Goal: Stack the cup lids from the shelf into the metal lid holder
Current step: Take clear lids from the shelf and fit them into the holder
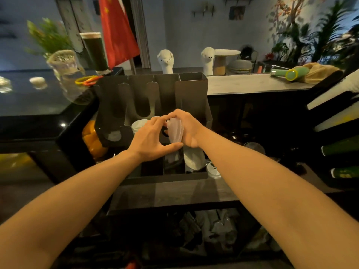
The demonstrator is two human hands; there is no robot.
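Both hands meet just above the front of the metal lid holder, a dark box with tall slotted compartments that stands on a grey shelf. Between them is a stack of clear lids, held on edge and tilted a little. The right hand curls round the stack from the right, its fingers bent over the top edge. The left hand closes on it from the other side, with the thumb stretched under the bottom edge and the fingers arched over the top, so the lids are pinched between both hands.

Inside the holder, a white lid lies in a middle compartment just left of the hands, and a pale lid shows through the opening of the far-left compartment. More white lids lean in the front right compartment below the hands. A white lid with a sip hole lies on the shelf just beside the holder's right front corner.

Behind the holder runs a grey counter carrying a green tool. A red flag, a tall glass of dark drink and two white plush figures stand further back.
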